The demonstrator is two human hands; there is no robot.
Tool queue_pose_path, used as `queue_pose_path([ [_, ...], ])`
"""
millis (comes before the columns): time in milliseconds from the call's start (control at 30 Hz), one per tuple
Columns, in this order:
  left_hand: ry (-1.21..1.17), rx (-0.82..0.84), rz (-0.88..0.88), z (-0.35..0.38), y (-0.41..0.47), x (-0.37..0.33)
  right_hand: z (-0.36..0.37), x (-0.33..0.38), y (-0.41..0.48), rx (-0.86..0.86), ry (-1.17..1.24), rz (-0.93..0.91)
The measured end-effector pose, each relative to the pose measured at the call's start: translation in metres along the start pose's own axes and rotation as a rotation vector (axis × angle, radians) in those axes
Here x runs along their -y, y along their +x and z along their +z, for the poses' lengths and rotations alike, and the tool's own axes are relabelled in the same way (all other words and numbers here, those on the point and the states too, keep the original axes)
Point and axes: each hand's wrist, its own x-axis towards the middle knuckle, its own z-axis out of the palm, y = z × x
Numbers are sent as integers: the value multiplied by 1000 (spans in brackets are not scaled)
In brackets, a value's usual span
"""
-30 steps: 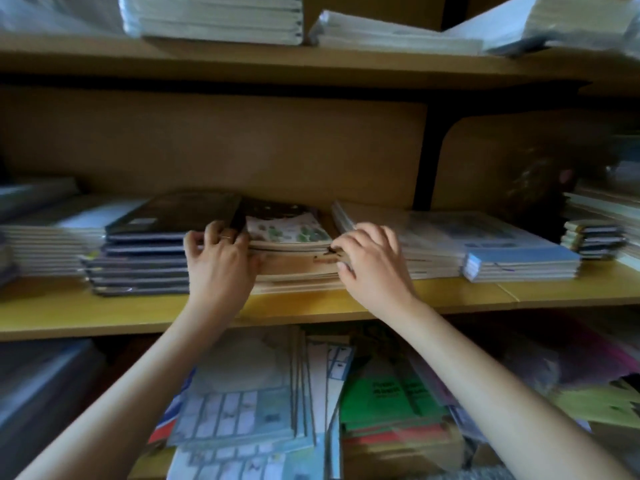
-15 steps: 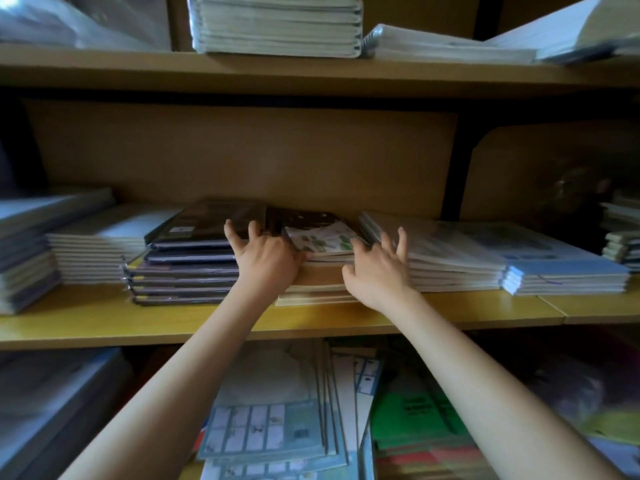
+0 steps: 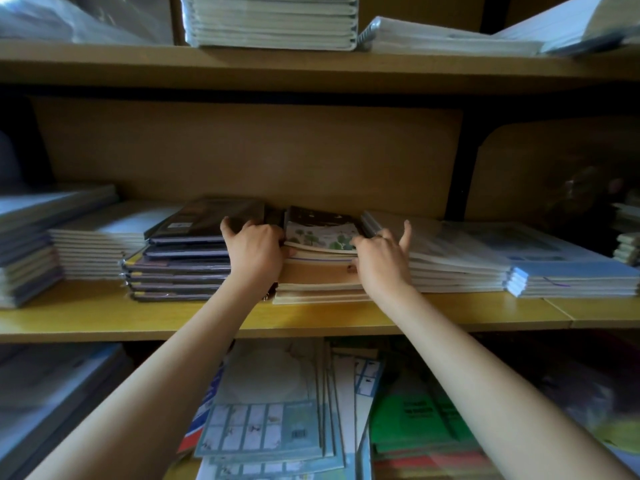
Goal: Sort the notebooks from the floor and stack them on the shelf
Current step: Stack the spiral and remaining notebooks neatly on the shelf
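Observation:
A middle stack of notebooks (image 3: 320, 277) lies on the yellow wooden shelf (image 3: 311, 318), topped by a notebook with a leaf-print cover (image 3: 322, 237). My left hand (image 3: 254, 252) is wedged between this stack and the dark stack (image 3: 180, 268) on its left. Its fingers are curled at the stack's left edge and its thumb touches the front. My right hand (image 3: 381, 259) presses the stack's right side with the fingers spread and partly raised, and its thumb rests on the leaf-print cover.
White and pale blue stacks (image 3: 485, 261) lie to the right, with white and grey stacks (image 3: 90, 244) to the left. The upper shelf (image 3: 311, 64) carries white bundles. Below the shelf, loose grid-print notebooks (image 3: 263, 427) and green ones (image 3: 415, 417) lie piled.
Both hands slid further back along the sides of the middle stack. The right hand's fingers loosened and spread. The view came closer to the shelf.

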Motion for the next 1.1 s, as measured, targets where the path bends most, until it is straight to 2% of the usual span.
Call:
queue_pose_path([
  [133, 33, 8, 49, 0, 8, 6, 3, -6, 6, -13, -69, -106],
  [267, 71, 11, 99, 1, 8, 8, 7, -3, 7, -20, -61, -77],
  [567, 43, -126, 47, 14, 9, 5, 7, 4, 8, 7, -96, -55],
  [700, -6, -84, 73, 12, 13, 11, 8, 0, 12, 59, -92, -110],
  [933, -9, -100, 29, 11, 11, 7, 10, -9, 14, -44, -96, -50],
  [1100, -64, -74, 13, 12, 16, 11, 8, 2, 14, -31, -97, -64],
])
